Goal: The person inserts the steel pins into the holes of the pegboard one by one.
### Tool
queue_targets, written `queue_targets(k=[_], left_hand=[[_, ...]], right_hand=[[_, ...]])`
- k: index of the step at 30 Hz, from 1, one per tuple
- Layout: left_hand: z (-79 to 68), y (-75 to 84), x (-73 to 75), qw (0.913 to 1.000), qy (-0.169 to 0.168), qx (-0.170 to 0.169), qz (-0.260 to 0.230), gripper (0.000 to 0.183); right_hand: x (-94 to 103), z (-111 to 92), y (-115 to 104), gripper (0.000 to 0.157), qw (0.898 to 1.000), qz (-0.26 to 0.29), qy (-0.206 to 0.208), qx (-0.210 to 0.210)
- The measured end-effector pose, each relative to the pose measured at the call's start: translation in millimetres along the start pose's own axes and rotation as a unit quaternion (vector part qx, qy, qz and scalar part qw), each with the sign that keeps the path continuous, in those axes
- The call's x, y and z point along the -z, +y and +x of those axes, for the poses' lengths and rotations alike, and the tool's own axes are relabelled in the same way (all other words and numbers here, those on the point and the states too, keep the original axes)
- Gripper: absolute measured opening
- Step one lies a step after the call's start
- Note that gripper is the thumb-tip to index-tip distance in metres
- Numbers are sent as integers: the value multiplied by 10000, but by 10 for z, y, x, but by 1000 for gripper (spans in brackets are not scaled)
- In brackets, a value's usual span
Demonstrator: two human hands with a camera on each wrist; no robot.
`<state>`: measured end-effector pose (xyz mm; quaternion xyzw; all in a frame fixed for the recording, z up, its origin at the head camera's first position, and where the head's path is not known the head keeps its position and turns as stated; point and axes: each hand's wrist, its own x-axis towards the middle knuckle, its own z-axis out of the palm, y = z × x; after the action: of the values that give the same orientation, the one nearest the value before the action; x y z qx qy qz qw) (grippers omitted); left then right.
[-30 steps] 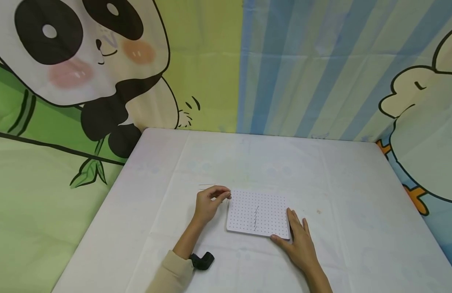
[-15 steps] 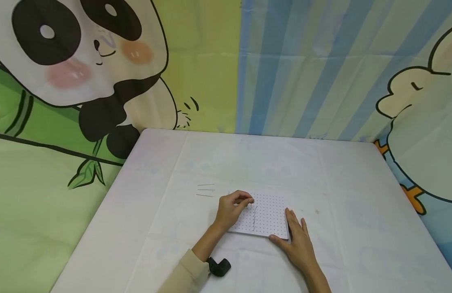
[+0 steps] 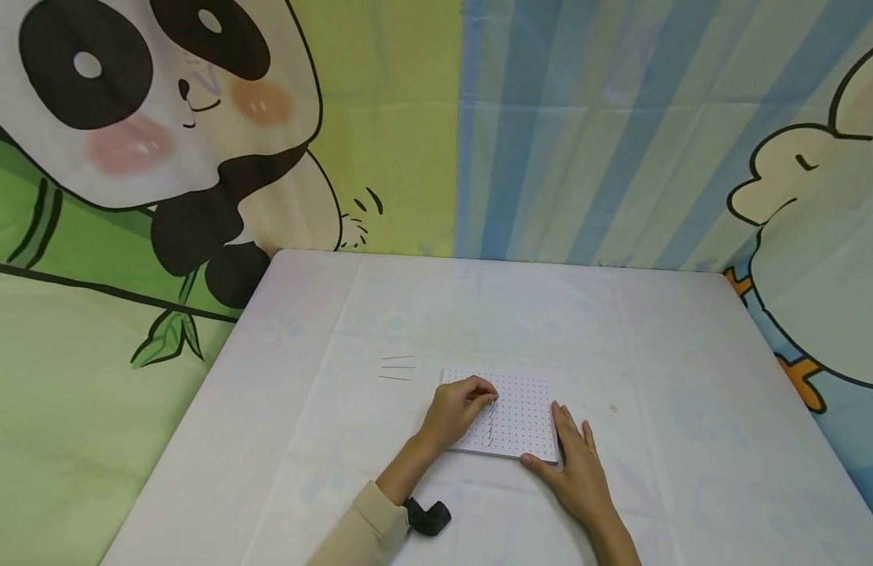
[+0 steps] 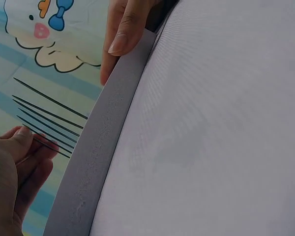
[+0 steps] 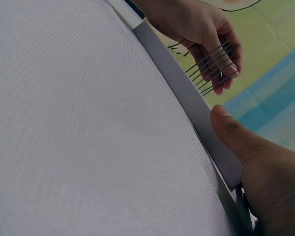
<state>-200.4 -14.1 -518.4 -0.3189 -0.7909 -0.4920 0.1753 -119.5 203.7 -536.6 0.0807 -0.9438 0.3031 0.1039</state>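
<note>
A white board (image 3: 524,413) dotted with small holes lies on the table. Several thin needles (image 4: 51,112) stand in a row in it, pointed ends up. At the far end of that row my left hand (image 3: 456,410) pinches one more needle (image 4: 54,147) between thumb and fingertips, upright over the board. Whether its lower end sits in a hole is hidden in the head view; in the left wrist view it meets the board's edge line. My right hand (image 3: 579,472) rests against the board's near right corner, thumb (image 5: 231,129) on the near edge and fingers straight along the right side.
Several loose needles (image 3: 397,367) lie on the white tabletop (image 3: 323,440) left of the board. A black wrist device (image 3: 429,519) hangs by the left sleeve (image 3: 365,523). A cartoon-printed cloth (image 3: 386,126) hangs behind the table.
My left hand has carried the needle from the board's left edge rightward to the far end of the row, then slightly lower. The right hand stays at the corner.
</note>
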Motion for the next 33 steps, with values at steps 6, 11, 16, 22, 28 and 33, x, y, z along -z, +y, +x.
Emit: queue_targets(k=[6, 11, 16, 22, 28, 33], left_hand=[[17, 4, 3, 9985, -109, -309, 436, 5], [37, -12, -3, 9974, -138, -479, 526, 6], [21, -8, -3, 9982, -86, -385, 458, 7], [-22, -39, -18, 9991, -106, -284, 287, 9], [12, -25, 109, 9998, -150, -161, -14, 22], [41, -61, 270, 9998, -26, -40, -208, 17]], right_hand=[[3, -1, 8, 101, 10000, 1, 21, 18], [3, 7, 14, 101, 10000, -11, -15, 24], [1, 3, 10, 100, 10000, 15, -15, 12], [-13, -22, 17, 100, 10000, -19, -76, -35], [-18, -7, 23, 101, 10000, -56, -20, 28], [-4, 8, 25, 100, 10000, -88, 1, 48]])
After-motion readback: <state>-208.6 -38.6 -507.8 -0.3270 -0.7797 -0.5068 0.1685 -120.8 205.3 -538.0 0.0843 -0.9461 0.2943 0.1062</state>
